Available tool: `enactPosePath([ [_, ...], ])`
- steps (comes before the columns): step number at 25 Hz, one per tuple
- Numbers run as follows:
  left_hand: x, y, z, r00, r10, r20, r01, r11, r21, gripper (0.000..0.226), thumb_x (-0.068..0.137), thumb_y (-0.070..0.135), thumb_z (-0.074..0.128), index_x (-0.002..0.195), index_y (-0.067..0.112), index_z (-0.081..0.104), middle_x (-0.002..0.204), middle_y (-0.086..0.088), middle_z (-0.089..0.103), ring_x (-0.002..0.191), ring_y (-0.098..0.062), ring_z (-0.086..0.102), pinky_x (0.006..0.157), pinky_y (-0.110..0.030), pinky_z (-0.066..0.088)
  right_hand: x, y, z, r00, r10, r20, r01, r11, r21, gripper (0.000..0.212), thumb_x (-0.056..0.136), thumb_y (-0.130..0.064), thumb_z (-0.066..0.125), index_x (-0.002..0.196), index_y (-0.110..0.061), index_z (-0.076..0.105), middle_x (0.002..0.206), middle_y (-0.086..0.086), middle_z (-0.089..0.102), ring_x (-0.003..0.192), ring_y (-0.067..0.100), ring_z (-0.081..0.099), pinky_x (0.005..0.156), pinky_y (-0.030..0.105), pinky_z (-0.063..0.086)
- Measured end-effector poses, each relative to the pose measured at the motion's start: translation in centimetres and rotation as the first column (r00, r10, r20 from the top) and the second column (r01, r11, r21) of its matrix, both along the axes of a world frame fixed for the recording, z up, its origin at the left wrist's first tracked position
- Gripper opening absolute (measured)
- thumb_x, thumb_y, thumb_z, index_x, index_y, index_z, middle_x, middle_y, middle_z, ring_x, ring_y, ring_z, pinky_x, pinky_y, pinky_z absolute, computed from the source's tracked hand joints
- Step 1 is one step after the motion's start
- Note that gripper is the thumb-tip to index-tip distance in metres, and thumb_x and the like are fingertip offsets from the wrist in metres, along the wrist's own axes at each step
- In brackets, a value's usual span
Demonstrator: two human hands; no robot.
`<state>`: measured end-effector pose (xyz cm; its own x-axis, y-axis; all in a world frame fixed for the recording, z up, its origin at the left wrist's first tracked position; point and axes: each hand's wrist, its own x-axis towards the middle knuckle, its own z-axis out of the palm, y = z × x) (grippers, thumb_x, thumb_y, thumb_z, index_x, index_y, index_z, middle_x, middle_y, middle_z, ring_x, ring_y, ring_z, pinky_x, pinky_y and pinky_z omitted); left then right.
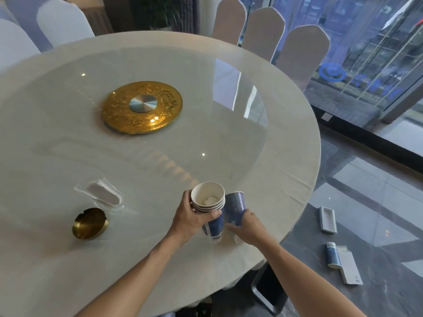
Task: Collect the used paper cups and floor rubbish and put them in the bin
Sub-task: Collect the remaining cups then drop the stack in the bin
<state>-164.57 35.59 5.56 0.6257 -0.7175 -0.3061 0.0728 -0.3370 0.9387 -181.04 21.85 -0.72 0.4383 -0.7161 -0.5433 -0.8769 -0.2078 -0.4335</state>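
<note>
Paper cups, blue outside and white inside, are being gathered over the near-right part of the round worktop (pixel 68 259). L. hand (pixel 190 221) has its fingers (pixel 214 213) wrapped round a nested cup stack (pixel 209 209), approx. four rims showing, held tilted w/ the mouth toward the camera. Top cup of the stack holds a small pale wad, prob. crumpled tissue; no liquid visible. R. hand (pixel 248 227) grips a single cup (pixel 235 208) low on its wall, fingers closed on it, the cup touching the stack's right side; its inside is not visible.

Step in hand (judged): collecting cups, w/ the single cup about to be nested. Next move calls for lifting the single cup above the stack's top rim, lining up base w/ mouth, and pressing it in; the wad may stop it seating fully.

Still to collect: floor rubbish right of the worktop, i.e. a flat tray-like box (pixel 328 219), a rolled blue wrapper (pixel 332 255) and a white card (pixel 350 268) just beside it. Bin not in view.

Also on the worktop: a clear holder w/ white napkins (pixel 104 193), a brass ashtray (pixel 90 223) near it, contents unclear, and a gold turntable hub (pixel 142 107) at centre.
</note>
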Motion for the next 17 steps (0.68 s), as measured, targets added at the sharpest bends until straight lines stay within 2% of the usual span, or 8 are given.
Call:
enactPosePath([
  [5,0.1,-1.8,1.4,0.998,0.07,0.01,-0.07,0.998,-0.004,0.087,0.043,0.05,0.092,0.119,0.024,0.058,0.109,0.012,0.073,0.086,0.012,0.069,0.071,-0.013,0.054,-0.6,-1.4,-0.9,0.996,-0.091,0.008,0.091,0.994,0.062,0.054,0.075,-0.04,0.073,0.116,-0.012,0.054,0.105,0.008,0.065,0.088,0.024,0.068,0.07,0.039,0.059],
  [8,-0.2,-4.6,2.6,0.996,0.082,0.038,-0.081,0.996,-0.033,0.092,0.041,0.056,0.089,0.12,0.02,0.058,0.108,0.01,0.071,0.086,0.006,0.068,0.069,-0.014,0.051,-3.5,-1.8,-0.1,0.979,-0.187,0.086,0.176,0.976,0.127,0.047,0.07,-0.031,0.075,0.108,-0.02,0.051,0.099,0.003,0.065,0.084,0.018,0.067,0.067,0.037,0.06],
  [11,-1.4,-8.2,3.9,0.995,0.086,0.044,-0.082,0.993,-0.086,0.096,0.045,0.059,0.088,0.125,0.015,0.059,0.113,0.005,0.072,0.095,-0.006,0.07,0.074,-0.02,0.053,-7.6,-2.5,0.4,0.965,-0.223,0.135,0.211,0.972,0.099,0.054,0.069,-0.029,0.075,0.115,-0.021,0.048,0.101,-0.001,0.064,0.086,0.015,0.067,0.076,0.04,0.062],
  [13,-2.5,-10.4,4.9,0.997,0.043,0.058,-0.037,0.993,-0.112,0.093,0.049,0.058,0.089,0.126,0.014,0.059,0.112,0.006,0.071,0.095,-0.004,0.07,0.07,-0.014,0.053,-10.0,-2.9,1.1,0.971,-0.182,0.156,0.173,0.982,0.07,0.059,0.07,-0.033,0.074,0.12,-0.028,0.044,0.106,-0.003,0.062,0.09,0.014,0.065,0.079,0.041,0.061],
  [15,-4.0,-12.6,5.6,0.999,-0.015,0.049,0.022,0.991,-0.134,0.084,0.057,0.046,0.095,0.125,0.013,0.058,0.11,0.008,0.07,0.094,-0.002,0.069,0.064,-0.008,0.052,-12.2,-3.2,1.7,0.969,-0.16,0.189,0.157,0.987,0.033,0.061,0.068,-0.037,0.073,0.121,-0.033,0.042,0.106,-0.006,0.062,0.09,0.013,0.065,0.08,0.043,0.061],
  [17,-5.4,-14.3,5.6,0.996,-0.078,0.046,0.083,0.987,-0.134,0.077,0.065,0.036,0.099,0.125,0.012,0.059,0.111,0.005,0.071,0.097,-0.008,0.071,0.064,-0.008,0.053,-13.5,-3.4,2.4,0.941,-0.207,0.269,0.202,0.978,0.044,0.065,0.07,-0.037,0.077,0.125,-0.032,0.042,0.108,-0.008,0.064,0.092,0.013,0.067,0.081,0.041,0.061],
])
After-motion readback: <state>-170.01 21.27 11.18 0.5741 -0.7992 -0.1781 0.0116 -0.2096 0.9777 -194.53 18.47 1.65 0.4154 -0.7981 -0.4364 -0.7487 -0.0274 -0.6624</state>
